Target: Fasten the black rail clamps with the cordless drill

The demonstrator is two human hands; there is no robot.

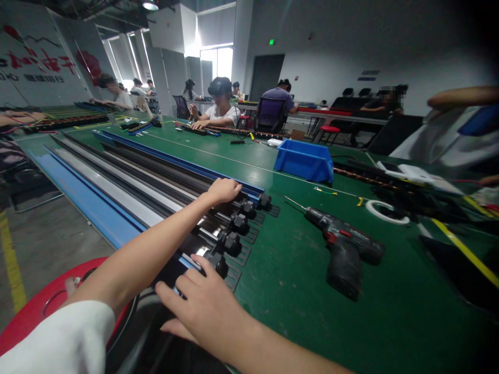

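Note:
Several long black, white and blue rails (128, 188) lie side by side, with black ribbed knobs (231, 242) and flat slotted black plates (240, 254) at their near ends. My left hand (225, 190) reaches across them and curls down over the far rails, just behind the knobs. Whatever its fingers hold is hidden beneath it. By the near end of the closest rail is my right hand (206, 306), fingers apart and nothing gripped. Its fingertips are close to the nearest knob; whether they touch it I cannot tell.
A black and red power drill (343, 244) lies on the green table (280, 311), right of the rails. Beyond it are a blue bin (304, 158) and a white ring (388, 212). A red stool (35, 306) stands lower left. Other people sit at tables behind.

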